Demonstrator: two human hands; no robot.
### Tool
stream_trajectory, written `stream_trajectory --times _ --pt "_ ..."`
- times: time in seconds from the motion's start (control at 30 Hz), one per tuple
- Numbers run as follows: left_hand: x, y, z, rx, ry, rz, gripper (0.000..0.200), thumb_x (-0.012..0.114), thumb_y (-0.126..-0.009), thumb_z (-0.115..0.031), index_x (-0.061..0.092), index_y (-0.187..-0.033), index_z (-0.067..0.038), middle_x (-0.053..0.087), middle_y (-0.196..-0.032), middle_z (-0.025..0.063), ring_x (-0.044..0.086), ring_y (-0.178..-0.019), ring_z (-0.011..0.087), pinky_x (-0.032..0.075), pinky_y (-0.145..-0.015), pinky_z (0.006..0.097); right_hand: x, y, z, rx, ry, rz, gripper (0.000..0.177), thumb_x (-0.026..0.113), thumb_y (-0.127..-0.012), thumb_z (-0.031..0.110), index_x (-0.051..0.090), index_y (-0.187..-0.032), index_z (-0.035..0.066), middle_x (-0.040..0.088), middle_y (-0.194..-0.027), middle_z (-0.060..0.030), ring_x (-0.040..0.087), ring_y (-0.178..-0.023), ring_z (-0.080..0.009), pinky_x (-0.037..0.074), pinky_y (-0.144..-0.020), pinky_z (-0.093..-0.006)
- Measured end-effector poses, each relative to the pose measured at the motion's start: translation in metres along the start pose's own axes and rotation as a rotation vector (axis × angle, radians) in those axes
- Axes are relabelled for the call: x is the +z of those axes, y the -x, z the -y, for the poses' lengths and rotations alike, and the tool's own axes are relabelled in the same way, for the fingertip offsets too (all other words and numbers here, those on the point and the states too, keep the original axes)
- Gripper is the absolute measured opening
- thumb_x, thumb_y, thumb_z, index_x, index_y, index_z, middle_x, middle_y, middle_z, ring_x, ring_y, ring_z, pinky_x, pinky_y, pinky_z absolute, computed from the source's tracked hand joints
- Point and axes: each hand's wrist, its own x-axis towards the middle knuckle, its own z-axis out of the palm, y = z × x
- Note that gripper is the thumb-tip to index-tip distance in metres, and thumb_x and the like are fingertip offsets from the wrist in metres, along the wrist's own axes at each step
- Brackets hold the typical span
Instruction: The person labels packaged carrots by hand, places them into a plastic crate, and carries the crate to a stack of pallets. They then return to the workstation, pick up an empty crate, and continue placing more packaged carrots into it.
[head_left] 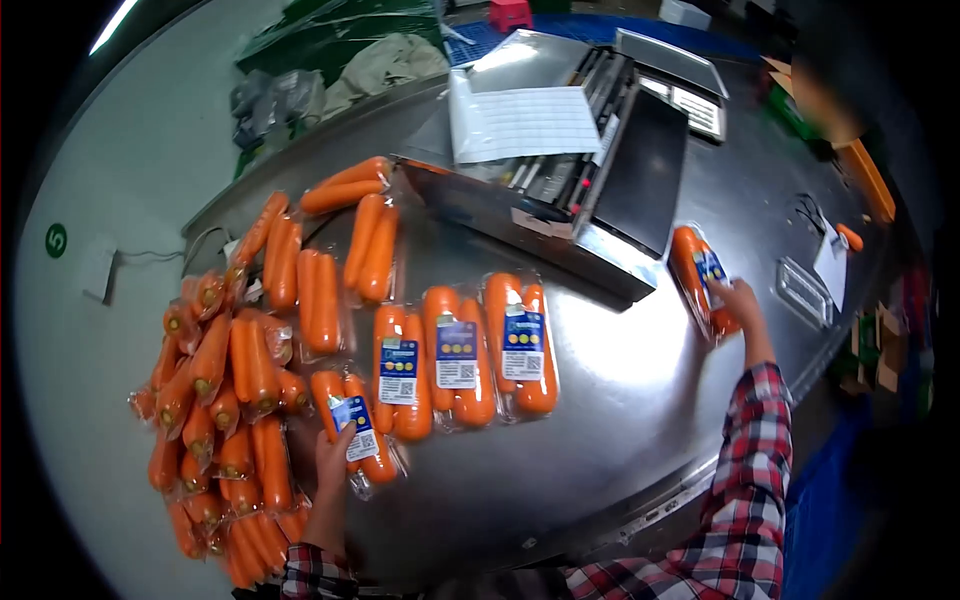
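My left hand (pixel 333 462) is closed on the lower left side of a labelled carrot pack (pixel 378 466), its thumb on the label. Just beyond it, three more labelled carrot packs (pixel 457 370) lie side by side on the metal table. At the right, my right hand (pixel 742 305) grips another labelled carrot pack (pixel 690 262) by its right side, near the wrapping machine. Its fingertips lie against the blue and white label, and the far fingers are partly hidden. Each of these packs holds large carrots in clear film.
A heap of unlabelled carrot packs (pixel 205 400) covers the table's left side. The metal machine (pixel 520 215) stands at the back, with a white sheet (pixel 530 125) on it. A clear tray (pixel 803 291) and a paper (pixel 831 265) lie at the right. A person is blurred at the upper right.
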Motion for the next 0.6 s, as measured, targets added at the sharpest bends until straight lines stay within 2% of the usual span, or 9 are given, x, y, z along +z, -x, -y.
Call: stream_trajectory --times 0.07,0.13,0.2,0.27,0.33,0.4,0.47,0.53,0.6 --pt "0.003 0.004 -0.003 -0.037 0.025 -0.051 0.033 0.067 -0.082 -0.018 0.051 -0.104 0.001 0.062 -0.09 0.0092 0.063 -0.075 0.0151 0.052 -0.068 0.0271 0.008 0.004 -0.009 0.023 0.054 0.004 0.066 0.064 -0.076 0.047 0.054 -0.112 -0.007 0.063 -0.097 -0.0162 0.062 -0.083 -0.0226 0.049 -0.071 -0.0326" --pt "0.011 0.009 -0.013 -0.038 0.019 -0.042 0.033 0.067 -0.082 -0.017 0.05 -0.104 0.001 0.062 -0.09 0.0095 0.063 -0.075 0.015 0.052 -0.068 0.0275 0.025 0.013 -0.027 -0.023 -0.251 0.1 0.054 0.066 -0.077 0.04 0.055 -0.105 -0.005 0.062 -0.092 -0.0128 0.061 -0.077 -0.0186 0.049 -0.067 -0.0295" --pt "0.009 0.018 -0.014 -0.05 0.024 -0.038 0.033 0.067 -0.082 -0.016 0.05 -0.104 0.0 0.062 -0.09 0.0095 0.063 -0.076 0.0152 0.052 -0.068 0.0279 0.045 0.001 -0.072 -0.128 -0.287 -0.027 0.045 0.067 -0.076 0.033 0.053 -0.101 -0.003 0.06 -0.09 -0.0104 0.059 -0.074 -0.0155 0.049 -0.066 -0.0272" --pt "0.003 0.023 -0.012 -0.055 0.042 -0.027 0.031 0.067 -0.081 -0.015 0.05 -0.103 0.0 0.062 -0.09 0.0093 0.063 -0.077 0.0157 0.053 -0.069 0.0282 0.046 0.05 -0.057 -0.097 -0.404 -0.12 0.042 0.067 -0.075 0.029 0.052 -0.1 -0.002 0.058 -0.088 -0.0093 0.058 -0.074 -0.0152 0.049 -0.067 -0.0279" --pt "-0.018 0.032 -0.004 -0.113 0.066 -0.005 0.028 0.065 -0.081 -0.011 0.051 -0.103 0.0 0.063 -0.091 0.0102 0.064 -0.076 0.017 0.054 -0.068 0.029 0.049 0.086 -0.07 -0.04 -0.482 -0.13 0.044 0.069 -0.074 0.024 0.048 -0.101 -0.003 0.056 -0.09 -0.0114 0.058 -0.077 -0.0173 0.05 -0.068 -0.0303" --pt "-0.025 0.056 -0.017 -0.18 0.102 -0.007 0.028 0.064 -0.08 -0.009 0.051 -0.103 -0.001 0.063 -0.092 0.0109 0.065 -0.075 0.0175 0.054 -0.067 0.0295 0.066 0.114 -0.099 0.016 -0.777 -0.026 0.042 0.069 -0.073 0.02 0.048 -0.102 -0.001 0.055 -0.091 -0.0118 0.058 -0.076 -0.0169 0.05 -0.069 -0.0295" --pt "-0.03 0.066 -0.023 -0.127 0.174 0.102 0.031 0.063 -0.079 -0.007 0.05 -0.106 -0.001 0.063 -0.092 0.0112 0.065 -0.076 0.0182 0.055 -0.067 0.0303 0.078 0.161 -0.077 0.043 -0.896 0.048 0.041 0.07 -0.072 0.017 0.047 -0.101 -0.001 0.056 -0.091 -0.0109 0.058 -0.078 -0.0165 0.051 -0.07 -0.0291" --pt "-0.006 0.072 -0.072 -0.113 0.125 0.156 0.032 0.063 -0.079 -0.007 0.05 -0.107 -0.001 0.063 -0.092 0.0111 0.065 -0.078 0.0188 0.055 -0.068 0.0307 0.088 0.197 -0.027 0.039 -0.921 0.201 0.042 0.07 -0.071 0.015 0.047 -0.101 -0.001 0.056 -0.093 -0.0106 0.059 -0.08 -0.0165 0.051 -0.071 -0.0298" --pt "0.019 0.053 -0.09 -0.02 0.099 0.163 0.034 0.066 -0.078 -0.009 0.051 -0.107 -0.001 0.063 -0.093 0.0103 0.065 -0.079 0.0178 0.054 -0.07 0.0297 0.111 0.212 0.027 -0.011 -0.967 0.309 0.041 0.07 -0.072 0.012 0.047 -0.101 -0.003 0.057 -0.093 -0.0119 0.06 -0.08 -0.0167 0.052 -0.071 -0.0313"
